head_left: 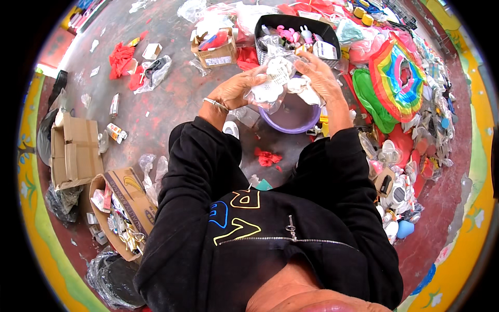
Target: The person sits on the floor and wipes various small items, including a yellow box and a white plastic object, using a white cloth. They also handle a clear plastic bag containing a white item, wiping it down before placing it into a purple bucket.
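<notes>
Between my two hands is a clear plastic bag (280,62) with white items inside. One of these is a flat, rounded white piece (268,91) with a scalloped edge; what it is I cannot make out. A printed white label shows on the bag. My left hand (236,91) pinches the bag's left side, thumb on top, a bracelet at the wrist. On the right, my right hand (323,78) grips the other side, next to a bunched white part (305,91). Below the bag stands a purple basin (291,128), partly hidden by it.
Beyond my hands stand a black basket (264,32) of toys and an open carton (215,56). A rainbow inflatable ring (384,78) and heaped goods lie right. Cardboard boxes (78,151) stand left, one (127,195) filled with small items. Red scraps (267,157) lie near.
</notes>
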Demonstrator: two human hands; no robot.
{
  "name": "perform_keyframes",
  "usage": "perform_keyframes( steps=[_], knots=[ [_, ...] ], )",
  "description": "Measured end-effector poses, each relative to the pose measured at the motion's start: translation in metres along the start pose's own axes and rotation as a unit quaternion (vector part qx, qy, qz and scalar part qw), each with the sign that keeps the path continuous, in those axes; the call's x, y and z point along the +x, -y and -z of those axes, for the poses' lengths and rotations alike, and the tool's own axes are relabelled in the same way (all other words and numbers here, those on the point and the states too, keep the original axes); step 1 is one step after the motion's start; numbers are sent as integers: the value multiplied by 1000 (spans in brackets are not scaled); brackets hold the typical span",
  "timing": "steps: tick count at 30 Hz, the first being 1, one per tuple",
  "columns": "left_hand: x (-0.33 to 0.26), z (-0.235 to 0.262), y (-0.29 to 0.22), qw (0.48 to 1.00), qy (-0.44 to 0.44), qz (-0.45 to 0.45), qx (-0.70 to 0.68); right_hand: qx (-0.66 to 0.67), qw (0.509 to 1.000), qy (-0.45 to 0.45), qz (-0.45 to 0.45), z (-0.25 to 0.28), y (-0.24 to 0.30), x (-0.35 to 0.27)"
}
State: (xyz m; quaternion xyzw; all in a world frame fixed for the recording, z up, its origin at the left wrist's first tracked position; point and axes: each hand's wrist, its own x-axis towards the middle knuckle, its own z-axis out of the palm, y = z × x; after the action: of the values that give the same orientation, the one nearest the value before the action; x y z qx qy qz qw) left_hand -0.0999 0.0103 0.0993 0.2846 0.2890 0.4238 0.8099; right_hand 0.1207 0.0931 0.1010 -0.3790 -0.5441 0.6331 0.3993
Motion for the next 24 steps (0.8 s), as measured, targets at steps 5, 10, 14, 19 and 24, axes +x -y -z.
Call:
perform_keyframes(
  steps=[5, 10, 14, 19, 24],
  knots=[
    [-10, -5, -1, 999, 35, -10, 12, 130, 989, 17, -67, -9, 11, -6],
    [-5, 0, 4, 999, 36, -36, -16, 148, 987, 3, -66, -2, 9, -5],
    [-5, -5, 5, 999, 26, -42, -3, -23, 998, -47, 28, -5, 14, -9],
    [-5, -17, 0, 998, 32, -51, -10, -59, 957, -262, 110, 2, 46, -18],
    [8, -8, 15, 999, 3, -33, -6, -318, 847, -131, 405, -59, 29, -39]
  ],
)
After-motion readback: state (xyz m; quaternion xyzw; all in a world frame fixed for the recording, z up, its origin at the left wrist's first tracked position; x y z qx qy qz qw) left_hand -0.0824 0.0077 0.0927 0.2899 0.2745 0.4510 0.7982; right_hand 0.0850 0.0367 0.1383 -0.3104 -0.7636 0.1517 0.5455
